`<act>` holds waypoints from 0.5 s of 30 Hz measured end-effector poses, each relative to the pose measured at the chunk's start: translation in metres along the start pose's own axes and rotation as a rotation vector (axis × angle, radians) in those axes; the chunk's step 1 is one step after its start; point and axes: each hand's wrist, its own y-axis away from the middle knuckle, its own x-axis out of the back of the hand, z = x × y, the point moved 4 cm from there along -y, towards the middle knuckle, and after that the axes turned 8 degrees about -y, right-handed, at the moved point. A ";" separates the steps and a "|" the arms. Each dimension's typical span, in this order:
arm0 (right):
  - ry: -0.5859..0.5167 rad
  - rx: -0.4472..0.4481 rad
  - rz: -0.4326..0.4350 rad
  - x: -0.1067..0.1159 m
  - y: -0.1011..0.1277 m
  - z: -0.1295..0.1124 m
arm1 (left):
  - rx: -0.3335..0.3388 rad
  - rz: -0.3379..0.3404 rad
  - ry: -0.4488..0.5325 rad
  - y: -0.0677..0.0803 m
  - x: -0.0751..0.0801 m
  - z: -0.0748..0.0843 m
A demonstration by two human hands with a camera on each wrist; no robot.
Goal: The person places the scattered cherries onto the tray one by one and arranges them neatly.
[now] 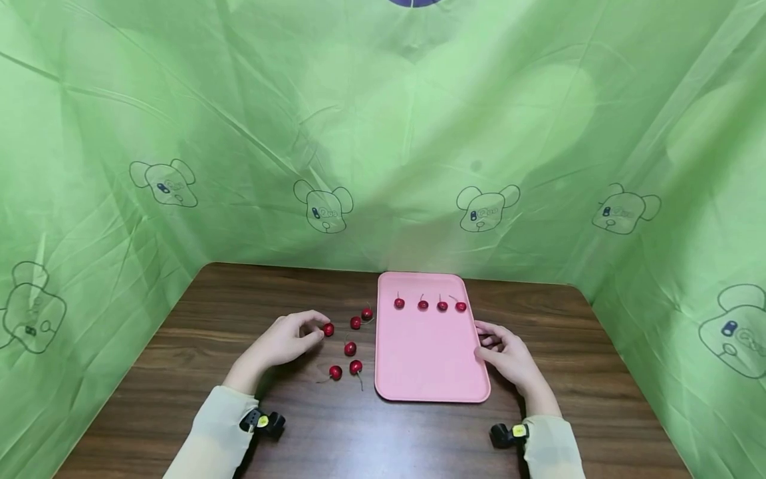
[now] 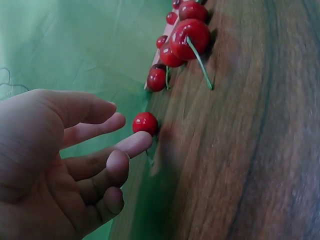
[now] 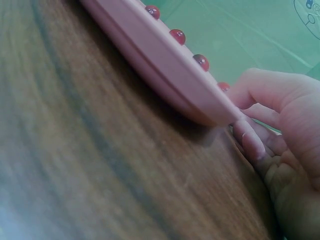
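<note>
At the fingertips of the left hand [image 1: 286, 340] sits a red cherry [image 1: 328, 329]; the wrist view shows the fingers [image 2: 131, 144] loosely extended, with one fingertip touching the fruit [image 2: 145, 123] from below and the thumb just above it, not clearly closed around it. The hand is relaxed rather than clenched, and the cherry rests on the worktop [image 1: 239, 306].

Just beyond that hand, toward the tray, five more loose cherries [image 1: 350, 348] lie scattered on the wood, some with thin green stems showing; two lie nearer the person and the others lie farther out.

Across from them, the right hand [image 1: 505, 356] lies against the right edge of the pink tray [image 1: 427, 359]. Its fingers [image 3: 250, 137] curl at the tray's rim [image 3: 165, 65], the thumb over the top and the fingertips tucked under the edge, so it grips the tray's side.

Farther from both hands, along the tray's far end, four cherries [image 1: 429, 305] stand in a neat row, evenly spaced, stems upward.

Pale sleeves [image 1: 215, 432] cover both forearms, and a small black device with a yellow mark [image 1: 261, 421] sits at each wrist. Green sheeting printed with bear heads [image 1: 323, 206] walls in the worktop on three sides.
</note>
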 end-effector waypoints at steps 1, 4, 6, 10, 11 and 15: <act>0.000 0.002 -0.001 0.000 -0.001 0.000 | 0.006 0.005 -0.002 0.000 0.000 -0.002; 0.003 0.008 -0.002 0.000 -0.001 -0.001 | 0.012 0.023 -0.010 -0.001 0.000 -0.006; 0.005 0.010 -0.004 0.000 -0.001 -0.002 | 0.013 0.037 -0.017 -0.001 -0.001 -0.007; 0.005 0.013 -0.009 0.000 0.000 -0.002 | 0.014 0.058 -0.023 -0.002 -0.002 -0.008; 0.005 0.012 -0.010 0.000 0.000 -0.002 | 0.015 0.063 -0.024 -0.002 -0.003 -0.009; 0.004 0.011 -0.010 0.000 0.000 -0.002 | 0.011 0.070 -0.029 -0.004 -0.006 -0.010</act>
